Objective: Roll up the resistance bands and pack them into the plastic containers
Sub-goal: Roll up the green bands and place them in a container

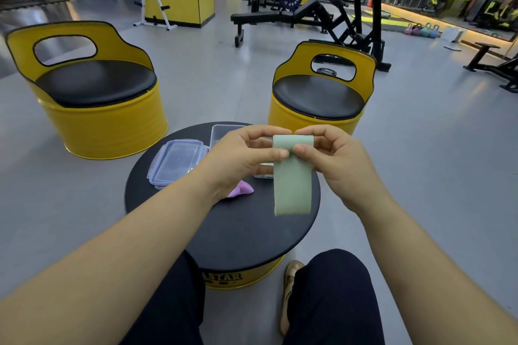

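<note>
Green resistance band point(291, 176) pinched by both hands above the round tabletop point(246, 232).

Head view: the band's folded top is gripped between thumb and fingers of the left hand point(241, 154) and the right hand point(333, 154), which are held close together, and its length hangs flat over the tabletop's middle. A pink band point(243, 190) is seen beneath the left wrist. A lidded container point(176, 162) is set at the far-left edge, and a second container point(221, 131) is partly hidden behind the hands.

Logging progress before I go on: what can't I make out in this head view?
Head view:
- Pink band: mostly behind the left hand; rolled or loose, unclear.
- Far container: left hand covers most; contents unseen.
- Third container: only a sliver shows beside the green band.
- Green band's top: left hand and right hand hide any roll.
</note>
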